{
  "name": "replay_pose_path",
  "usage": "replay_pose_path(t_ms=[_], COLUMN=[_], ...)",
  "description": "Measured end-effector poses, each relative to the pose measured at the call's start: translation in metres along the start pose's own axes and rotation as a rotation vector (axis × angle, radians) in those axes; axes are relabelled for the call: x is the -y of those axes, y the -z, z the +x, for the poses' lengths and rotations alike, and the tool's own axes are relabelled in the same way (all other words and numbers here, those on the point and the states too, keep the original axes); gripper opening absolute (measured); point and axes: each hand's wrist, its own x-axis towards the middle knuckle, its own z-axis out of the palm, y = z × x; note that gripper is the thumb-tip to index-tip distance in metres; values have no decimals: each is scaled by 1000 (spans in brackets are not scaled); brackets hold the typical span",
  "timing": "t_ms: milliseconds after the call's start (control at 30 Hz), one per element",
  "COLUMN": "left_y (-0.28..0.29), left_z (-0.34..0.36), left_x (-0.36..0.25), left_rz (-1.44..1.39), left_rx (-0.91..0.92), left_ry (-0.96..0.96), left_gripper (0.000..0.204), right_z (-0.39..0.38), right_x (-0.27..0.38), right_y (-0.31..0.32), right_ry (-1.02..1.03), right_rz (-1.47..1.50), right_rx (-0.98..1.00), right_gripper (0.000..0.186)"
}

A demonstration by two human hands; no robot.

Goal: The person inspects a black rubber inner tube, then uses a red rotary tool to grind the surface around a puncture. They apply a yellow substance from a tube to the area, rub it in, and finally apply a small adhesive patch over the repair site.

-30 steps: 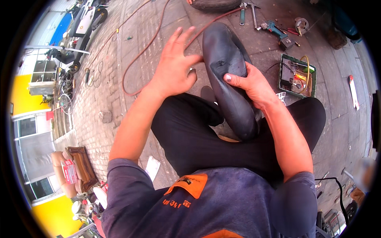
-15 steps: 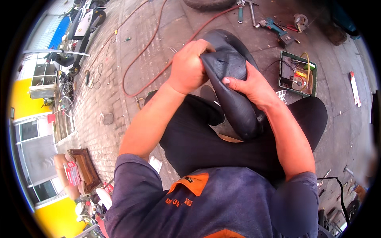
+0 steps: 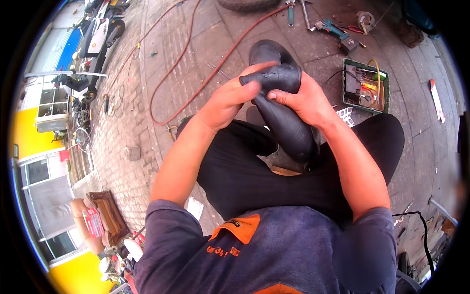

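Black rubber tube [image 3: 289, 130]: up between the seated person's spread knees, its near end down by the inner edge of the right thigh, its far end reaching out over the paving [image 3: 413, 147]; it is bent sharply midway, and the bulge at the bend, wrinkled and marked on top, faces up at me.
Left hand [image 3: 225, 100]: grasping the tube at the left side of that bulge, thumb on the near face, fingers stretched across the far side.
Right hand [image 3: 309, 103]: grasping the tube too, from the right; the thumb lies across it just below the bulge, and most of the fingers are hidden behind the rubber.
Trousers [image 3: 289, 191]: black, the knees wide apart on either side of the tube.
Green crate [image 3: 388, 95]: on the paving beyond the right knee, with a yellow hose [image 3: 379, 76] arching near its right edge.
Far side of the paving: a cordless drill [image 3: 330, 29], a hammer [image 3: 306, 15] and a tool with a green handle [image 3: 291, 15] lying near one another, and part of a tyre [image 3: 248, 4] to their left.
Red hose [image 3: 243, 36]: looped over the paving, beyond the left hand.
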Motion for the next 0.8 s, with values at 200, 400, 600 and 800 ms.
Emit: replay_pose_path(t_ms=[200,400,600,800], left_y=[13,8,14,30], left_z=[2,-2,-1,0], left_x=[8,4,4,1], left_rz=[428,953,1184,887], left_rx=[-64,-156,-398,-699], left_ry=[-85,-267,-533,-215], left_gripper=[72,75,54,37], right_z=[-6,-6,-2,0], right_x=[-2,-5,3,-13], right_y=[17,26,32,20], right_ry=[-137,-85,-118,-186], right_rz=[605,422,184,164], right_rx=[19,21,-71,-171], right_gripper=[34,32,33,35])
